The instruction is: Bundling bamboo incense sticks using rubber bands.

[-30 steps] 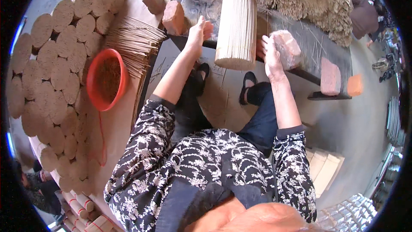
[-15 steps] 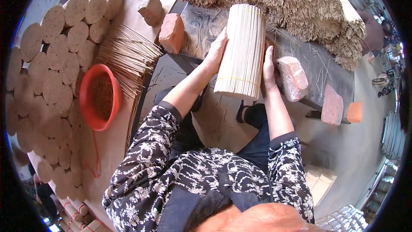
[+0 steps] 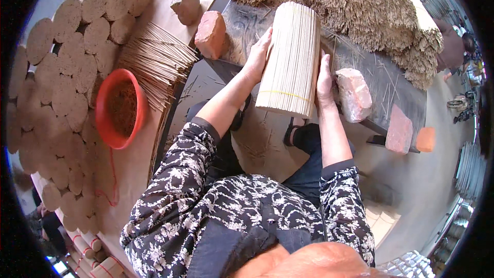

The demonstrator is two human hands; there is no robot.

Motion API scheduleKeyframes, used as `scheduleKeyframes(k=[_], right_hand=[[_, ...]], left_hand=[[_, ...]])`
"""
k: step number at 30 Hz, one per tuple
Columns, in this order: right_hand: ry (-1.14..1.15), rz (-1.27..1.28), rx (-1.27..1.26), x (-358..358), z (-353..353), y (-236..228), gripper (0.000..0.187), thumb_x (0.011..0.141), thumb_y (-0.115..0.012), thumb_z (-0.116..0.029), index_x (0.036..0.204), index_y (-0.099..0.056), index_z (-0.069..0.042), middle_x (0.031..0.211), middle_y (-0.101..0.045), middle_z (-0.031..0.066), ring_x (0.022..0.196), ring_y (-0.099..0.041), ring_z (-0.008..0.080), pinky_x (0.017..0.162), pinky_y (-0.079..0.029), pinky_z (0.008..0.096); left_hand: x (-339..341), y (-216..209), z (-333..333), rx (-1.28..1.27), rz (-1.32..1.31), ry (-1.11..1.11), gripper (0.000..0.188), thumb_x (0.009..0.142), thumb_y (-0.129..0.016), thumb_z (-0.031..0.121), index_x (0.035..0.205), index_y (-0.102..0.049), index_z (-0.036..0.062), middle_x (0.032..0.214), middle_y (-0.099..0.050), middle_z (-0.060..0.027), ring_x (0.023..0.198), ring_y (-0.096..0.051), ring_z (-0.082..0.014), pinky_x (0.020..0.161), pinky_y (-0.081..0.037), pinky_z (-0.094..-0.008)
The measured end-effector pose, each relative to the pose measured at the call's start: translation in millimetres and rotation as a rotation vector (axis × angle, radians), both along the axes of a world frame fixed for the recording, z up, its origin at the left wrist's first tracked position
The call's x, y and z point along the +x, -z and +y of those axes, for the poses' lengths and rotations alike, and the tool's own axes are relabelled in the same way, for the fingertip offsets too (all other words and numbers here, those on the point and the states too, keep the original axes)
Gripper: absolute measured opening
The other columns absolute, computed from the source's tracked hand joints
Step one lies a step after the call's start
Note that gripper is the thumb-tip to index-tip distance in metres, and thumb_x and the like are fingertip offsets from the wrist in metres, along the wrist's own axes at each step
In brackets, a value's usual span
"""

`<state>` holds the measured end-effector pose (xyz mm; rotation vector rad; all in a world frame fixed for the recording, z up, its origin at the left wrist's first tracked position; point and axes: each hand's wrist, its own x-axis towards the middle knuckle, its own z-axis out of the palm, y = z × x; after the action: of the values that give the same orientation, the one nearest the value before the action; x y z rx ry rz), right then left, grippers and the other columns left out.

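Between my two palms is a thick round bundle of thin pale sticks [image 3: 290,62], tilted, with a yellow band round its near end. My left hand [image 3: 259,55] presses its left side. Against the right side lies my right hand [image 3: 324,80], thumb up along the sticks. The fingers of both hands are partly hidden behind the bundle. Beyond it, a large heap of stick bundles [image 3: 355,7] lies on the dark worktable [image 3: 355,56]. Reddish bricks rest beside my hands: one [image 3: 210,34] to the left, a paler one [image 3: 353,95] to the right.
On the left board [image 3: 149,159] stand a red bowl [image 3: 103,123] of brown crumbly material, loose sticks [image 3: 154,62] and a stack of round bundles [image 3: 67,67]. A stone block [image 3: 186,6] is farther back. Two more bricks sit right, one pinkish [image 3: 399,129], one orange [image 3: 426,139].
The view has shifted slightly. The bundle stays between both hands, with its far end a little higher in the picture.
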<state>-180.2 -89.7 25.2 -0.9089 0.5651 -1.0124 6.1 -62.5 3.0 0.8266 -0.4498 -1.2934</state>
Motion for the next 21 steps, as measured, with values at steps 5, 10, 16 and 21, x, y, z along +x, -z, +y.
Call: scheduleKeyframes(k=[5, 10, 16, 21], right_hand=[[0.004, -0.117, 0.118, -3, 5, -8, 0.061, 0.102, -0.025, -0.051, 0.143, -0.033, -0.006, 0.138, -0.045, 0.0103, 0.125, -0.044, 0.0210, 0.108, -0.033, 0.0354], [0.029, -0.011, 0.120, -8, -9, 2, 0.069, 0.101, -0.023, -0.052, 0.147, -0.025, 0.000, 0.149, -0.033, 0.0117, 0.136, -0.031, 0.0230, 0.114, -0.022, 0.0360], [-0.048, 0.082, -0.008, -1, -1, -8, 0.066, 0.100, -0.029, -0.055, 0.142, -0.035, -0.004, 0.137, -0.047, 0.0103, 0.122, -0.047, 0.0228, 0.105, -0.036, 0.0343], [0.011, -0.026, 0.143, -5, 2, -17, 0.065, 0.100, -0.028, -0.054, 0.142, -0.035, -0.004, 0.136, -0.048, 0.0102, 0.123, -0.046, 0.0220, 0.105, -0.036, 0.0353]], left_hand=[[-3, -29, -6, -0.012, -0.029, 0.008, 0.051, 0.101, -0.045, 0.033, 0.142, -0.039, 0.0031, 0.142, -0.046, -0.0064, 0.126, -0.045, -0.0174, 0.104, -0.036, -0.0314], [8, -25, 2, 0.203, -0.224, -0.119, 0.057, 0.100, -0.041, 0.043, 0.143, -0.036, 0.0073, 0.145, -0.041, -0.0068, 0.128, -0.043, -0.0188, 0.107, -0.034, -0.0347], [-7, -29, 2, 0.064, 0.068, 0.007, 0.047, 0.099, -0.044, 0.040, 0.132, -0.049, 0.0052, 0.123, -0.060, -0.0064, 0.107, -0.057, -0.0176, 0.096, -0.044, -0.0341], [3, -22, -6, 0.179, 0.051, -0.043, 0.044, 0.099, -0.047, 0.038, 0.127, -0.053, 0.0043, 0.118, -0.061, -0.0072, 0.102, -0.058, -0.0161, 0.092, -0.046, -0.0321]])
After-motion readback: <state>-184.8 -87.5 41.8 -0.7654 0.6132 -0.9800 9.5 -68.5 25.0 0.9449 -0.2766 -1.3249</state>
